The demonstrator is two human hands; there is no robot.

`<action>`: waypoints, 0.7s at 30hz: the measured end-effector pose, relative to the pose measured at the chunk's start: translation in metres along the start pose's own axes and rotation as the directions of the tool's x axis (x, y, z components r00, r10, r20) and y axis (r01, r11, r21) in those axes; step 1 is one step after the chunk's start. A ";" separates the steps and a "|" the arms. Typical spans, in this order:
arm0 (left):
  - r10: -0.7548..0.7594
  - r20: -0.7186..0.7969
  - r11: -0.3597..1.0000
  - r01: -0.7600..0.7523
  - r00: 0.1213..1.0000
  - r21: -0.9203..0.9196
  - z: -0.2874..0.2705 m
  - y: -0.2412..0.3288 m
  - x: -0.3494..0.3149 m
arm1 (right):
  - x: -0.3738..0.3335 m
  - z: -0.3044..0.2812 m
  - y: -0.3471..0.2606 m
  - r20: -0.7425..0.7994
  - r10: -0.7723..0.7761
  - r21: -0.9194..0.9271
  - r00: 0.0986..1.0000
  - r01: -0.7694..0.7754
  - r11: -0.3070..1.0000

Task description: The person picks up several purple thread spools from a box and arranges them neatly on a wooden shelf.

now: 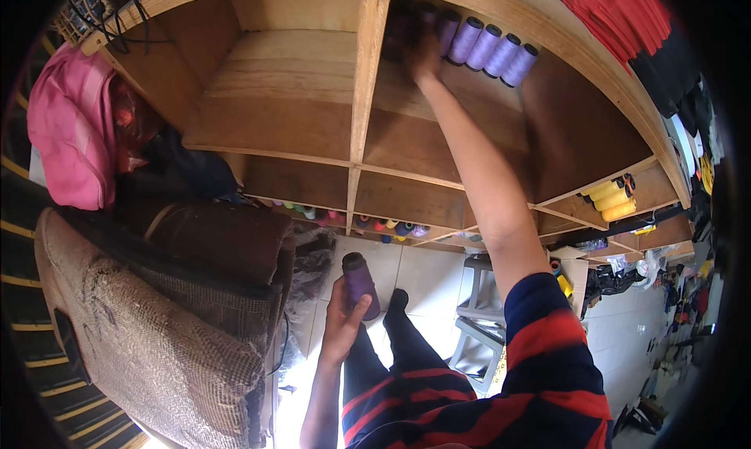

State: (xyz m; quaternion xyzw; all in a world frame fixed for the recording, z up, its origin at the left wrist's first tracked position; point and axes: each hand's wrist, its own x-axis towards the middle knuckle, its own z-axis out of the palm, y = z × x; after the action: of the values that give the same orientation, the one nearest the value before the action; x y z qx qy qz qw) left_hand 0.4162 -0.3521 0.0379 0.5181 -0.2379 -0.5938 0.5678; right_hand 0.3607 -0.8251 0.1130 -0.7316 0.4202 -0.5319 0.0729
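A dark purple thread spool [361, 283] stands nearly upright in my left hand [341, 321], whose fingers wrap around it low in front of my body. My right arm stretches up into a wooden compartment. There my right hand [423, 56] is at the left end of a row of spools, its fingers lost in shadow, so I cannot see whether they grip one. Several lighter purple thread spools [491, 48] with black ends line the back of that compartment, to the right of the hand. Darker spools beside the hand are hard to make out.
A wooden shelf unit [366, 73] spans the top, with yellow spools [614, 197] at the right and small coloured spools [391, 228] lower down. Rolled brown material [156, 332] and a pink bag [74, 128] lie left. A grey stool [479, 343] stands beside my legs.
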 end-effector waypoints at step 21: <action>0.271 0.094 0.962 -0.273 0.958 0.013 0.053 0.050 0.063 | -0.157 -0.152 -0.112 0.582 0.086 0.428 0.809 -0.394 0.813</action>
State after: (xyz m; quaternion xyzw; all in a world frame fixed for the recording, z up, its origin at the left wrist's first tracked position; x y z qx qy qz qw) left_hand 0.4025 -0.4380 0.0781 0.4599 -0.3401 -0.5300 0.6261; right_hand 0.2803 -0.5935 0.1269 -0.7391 0.3119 -0.3857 0.4558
